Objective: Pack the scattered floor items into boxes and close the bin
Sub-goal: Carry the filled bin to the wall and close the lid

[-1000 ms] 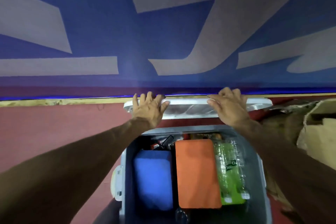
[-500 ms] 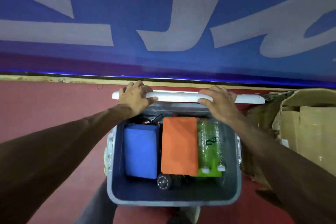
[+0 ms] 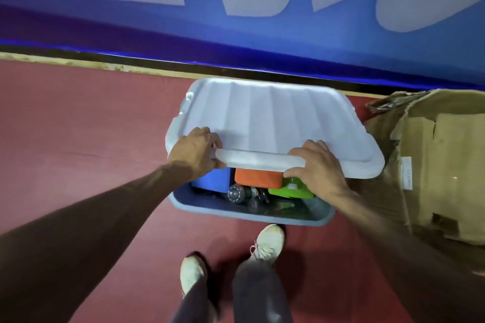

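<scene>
A: Status?

B: Both hands gripping the near rim of the white ribbed plastic lid [image 3: 273, 123]: left hand [image 3: 195, 151] at one end, right hand [image 3: 316, 166] at the other. Lid sits tilted over the grey plastic bin [image 3: 252, 211] on the red floor [image 3: 86, 144], near edge still raised.

A: Handling?

B: Looks light, a bit flexy. I'd hold near the corners so it seats evenly.

A: Contents?

B: Visible: one blue block [image 3: 211, 178], one orange block [image 3: 258, 178], one green pack [image 3: 291, 189], one clear bottle [image 3: 236, 193]. Rest hidden.
</scene>
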`<state>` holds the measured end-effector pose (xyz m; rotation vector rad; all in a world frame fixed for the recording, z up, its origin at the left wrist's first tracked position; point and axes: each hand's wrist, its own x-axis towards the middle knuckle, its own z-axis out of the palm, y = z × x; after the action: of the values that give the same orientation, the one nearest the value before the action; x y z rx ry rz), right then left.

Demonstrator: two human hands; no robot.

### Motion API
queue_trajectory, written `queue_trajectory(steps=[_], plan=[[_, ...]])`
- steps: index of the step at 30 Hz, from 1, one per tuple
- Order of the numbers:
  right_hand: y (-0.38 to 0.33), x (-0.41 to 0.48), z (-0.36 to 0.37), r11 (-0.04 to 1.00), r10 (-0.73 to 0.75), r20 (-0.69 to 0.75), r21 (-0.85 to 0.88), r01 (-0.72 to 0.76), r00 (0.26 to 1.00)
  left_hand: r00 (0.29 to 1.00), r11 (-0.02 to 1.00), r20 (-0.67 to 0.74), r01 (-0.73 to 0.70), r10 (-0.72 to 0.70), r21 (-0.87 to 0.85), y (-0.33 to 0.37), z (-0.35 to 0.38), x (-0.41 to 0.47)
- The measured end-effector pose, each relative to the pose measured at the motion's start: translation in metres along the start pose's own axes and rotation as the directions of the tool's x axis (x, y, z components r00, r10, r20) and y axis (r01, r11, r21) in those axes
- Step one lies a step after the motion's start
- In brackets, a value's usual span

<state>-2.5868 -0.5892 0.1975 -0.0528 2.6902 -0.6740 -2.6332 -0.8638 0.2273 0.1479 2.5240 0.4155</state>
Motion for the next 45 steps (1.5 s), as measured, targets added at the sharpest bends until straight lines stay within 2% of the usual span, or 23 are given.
queue_trajectory(steps=[3,7,11,13,15,18,20,23,27,31,37,39,41,43,45], plan=[[-0.002,-0.033,0.045,0.990,-0.066,0.026,-0.122,0.069,0.997,1.000,1.000,0.008,0.019,-0.019,0.022,-0.020,0.045,-0.023],[0.003,-0.068,0.110,0.964,-0.159,-0.130,-0.235,0.126,0.979,0.999,1.000,-0.034,0.018,-0.017,0.018,-0.049,0.106,-0.044],[0.007,-0.088,0.157,0.965,-0.143,-0.178,-0.245,0.097,0.973,1.000,0.999,-0.008,0.002,-0.001,0.048,-0.069,0.158,-0.057],[0.002,-0.094,0.175,0.963,-0.155,-0.152,-0.245,0.115,0.976,0.997,0.996,-0.002,0.083,-0.083,-0.019,-0.081,0.176,-0.060],[-0.004,-0.093,0.189,0.980,-0.102,-0.124,-0.186,0.078,0.987,0.985,0.976,-0.006,0.169,-0.172,-0.137,-0.093,0.187,-0.061],[-0.012,-0.086,0.195,0.992,0.123,-0.005,-0.029,-0.123,0.992,0.987,0.976,0.076,0.154,-0.144,-0.151,-0.101,0.188,-0.059],[-0.011,-0.083,0.189,0.985,0.157,0.074,-0.087,-0.151,0.985,0.977,0.965,0.139,0.184,-0.160,-0.185,-0.098,0.177,-0.055],[-0.013,-0.075,0.174,0.974,0.165,0.214,-0.189,-0.125,0.963,0.943,0.892,0.175,0.326,-0.283,-0.313,-0.095,0.151,-0.049],[-0.021,-0.048,0.142,0.981,0.158,0.287,-0.153,-0.117,0.945,0.906,0.802,0.111,0.415,-0.409,-0.431,-0.097,0.110,-0.038],[-0.051,0.004,0.126,0.989,0.034,0.259,-0.150,0.005,0.965,0.857,0.702,0.073,0.463,-0.509,-0.541,-0.110,0.081,-0.018],[-0.106,0.078,0.150,0.987,-0.084,0.274,-0.110,0.118,0.958,0.775,0.509,0.162,0.542,-0.611,-0.669,-0.145,0.085,0.022],[-0.119,0.092,0.167,0.993,-0.040,0.276,-0.092,0.068,0.960,0.773,0.478,0.196,0.548,-0.603,-0.687,-0.155,0.090,0.036],[-0.130,0.099,0.182,0.996,0.079,0.289,-0.064,-0.063,0.954,0.787,0.471,0.270,0.565,-0.555,-0.677,-0.165,0.092,0.051],[-0.138,0.099,0.196,0.986,0.166,0.273,-0.023,-0.166,0.947,0.777,0.361,0.376,0.586,-0.504,-0.726,-0.177,0.094,0.061],[-0.139,0.100,0.201,0.981,0.188,0.245,0.007,-0.195,0.951,0.765,0.230,0.449,0.592,-0.461,-0.772,-0.184,0.095,0.068]])
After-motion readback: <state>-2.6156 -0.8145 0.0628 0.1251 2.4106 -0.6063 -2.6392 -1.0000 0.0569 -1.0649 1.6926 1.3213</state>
